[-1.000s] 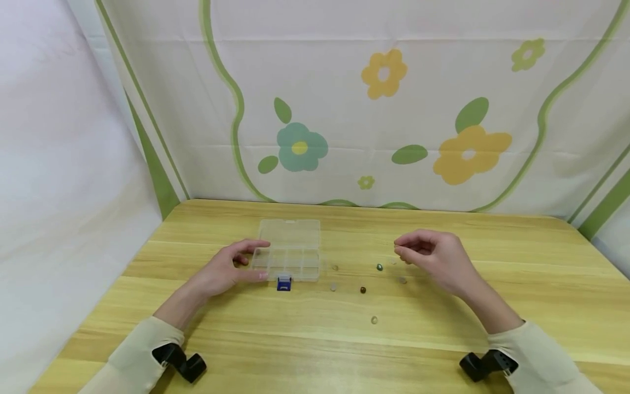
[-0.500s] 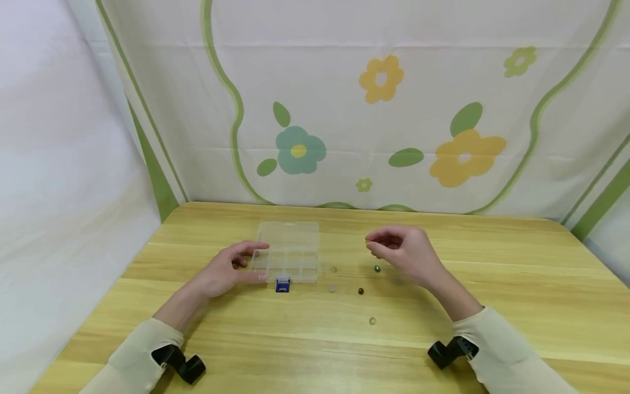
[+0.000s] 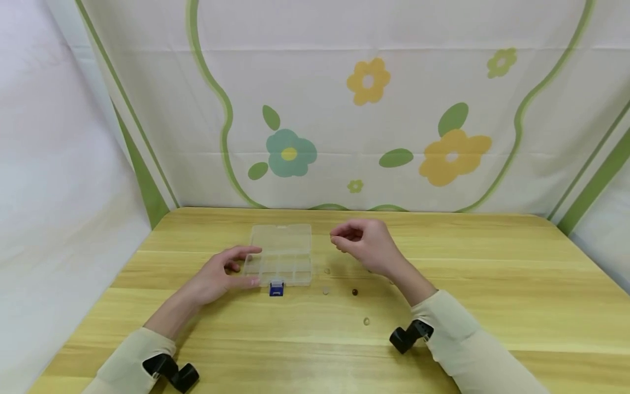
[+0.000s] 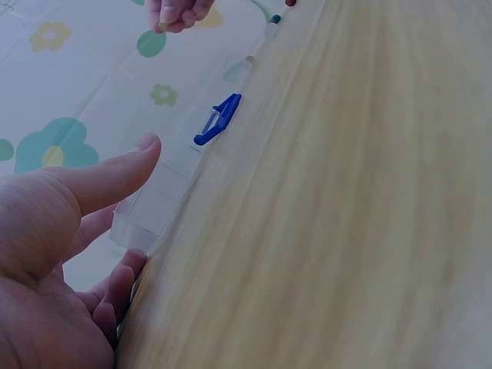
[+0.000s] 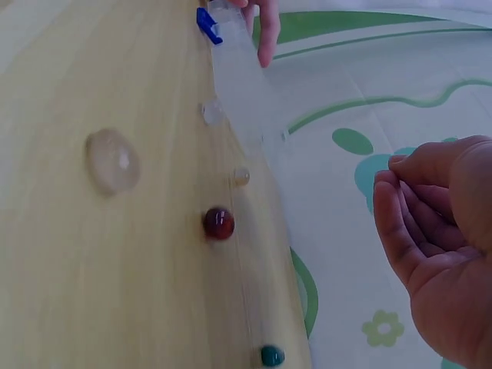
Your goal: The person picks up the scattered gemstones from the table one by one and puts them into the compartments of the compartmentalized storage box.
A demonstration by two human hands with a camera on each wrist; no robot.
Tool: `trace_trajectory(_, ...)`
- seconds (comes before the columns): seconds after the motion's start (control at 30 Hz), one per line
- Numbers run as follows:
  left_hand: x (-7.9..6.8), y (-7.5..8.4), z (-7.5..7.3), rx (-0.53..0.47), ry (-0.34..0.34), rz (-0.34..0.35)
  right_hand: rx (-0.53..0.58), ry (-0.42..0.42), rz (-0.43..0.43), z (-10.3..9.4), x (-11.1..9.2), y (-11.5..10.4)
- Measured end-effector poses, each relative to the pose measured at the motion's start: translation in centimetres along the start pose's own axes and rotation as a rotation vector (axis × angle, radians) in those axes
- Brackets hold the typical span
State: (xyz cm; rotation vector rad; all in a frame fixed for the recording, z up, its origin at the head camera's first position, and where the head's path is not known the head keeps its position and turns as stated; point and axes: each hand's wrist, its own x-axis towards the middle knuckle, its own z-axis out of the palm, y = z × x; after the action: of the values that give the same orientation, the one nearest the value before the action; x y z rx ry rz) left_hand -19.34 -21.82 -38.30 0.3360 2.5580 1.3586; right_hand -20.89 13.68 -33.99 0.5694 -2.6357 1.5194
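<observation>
A clear divided plastic storage box (image 3: 286,278) stands with its lid (image 3: 283,238) tipped back and a blue latch (image 3: 276,289) at the front. My left hand (image 3: 216,276) grips its left end, thumb along the front and index finger reaching over the back. Raised to the right of the lid, my right hand (image 3: 366,246) pinches a tiny yellowish bead (image 4: 163,28) between thumb and fingertips, which mostly hide it. The box compartments show nothing distinct inside.
Several beads lie right of the box on the wooden table (image 3: 295,350): a dark red one (image 5: 219,223), a green one (image 5: 272,355), a large clear one (image 5: 113,161) and small pale ones (image 5: 242,176). A flower-printed cloth (image 3: 315,109) hangs behind the table.
My right hand has travelled left from the beads toward the box, still pinching. The left hand keeps its hold on the box. The head view has shifted slightly.
</observation>
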Motion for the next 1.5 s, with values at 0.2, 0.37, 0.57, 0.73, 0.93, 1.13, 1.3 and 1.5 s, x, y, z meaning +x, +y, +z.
trace_trajectory(0.2,0.0,0.0,0.1,-0.005,-0.004,-0.011,0.028,-0.019,-0.007,1.4,1.0,-0.6)
trace_trajectory(0.37,0.0,0.0,0.1,-0.011,-0.002,-0.008,0.022,-0.035,0.003,2.5,1.5,-1.1)
trace_trajectory(0.57,-0.2,0.0,0.1,-0.015,-0.003,-0.005,0.04,-0.058,0.052,3.7,1.9,-1.2)
trace_trajectory(0.73,-0.1,-0.2,0.1,-0.011,-0.005,-0.005,0.017,-0.095,0.092,4.4,1.9,-0.9)
trace_trajectory(0.93,-0.2,-0.1,0.2,-0.01,-0.006,0.0,-0.046,-0.122,0.087,4.9,1.6,-0.7)
trace_trajectory(1.13,-0.2,0.0,0.0,0.0,-0.002,0.001,-0.112,-0.157,0.088,5.3,1.7,-0.8)
trace_trajectory(1.3,0.0,-0.1,-0.2,0.0,-0.007,-0.009,-0.163,-0.158,0.066,5.4,1.8,-0.8)
trace_trajectory(1.5,0.1,-0.1,-0.3,0.009,-0.006,-0.016,-0.189,-0.152,0.061,5.5,1.8,-0.7)
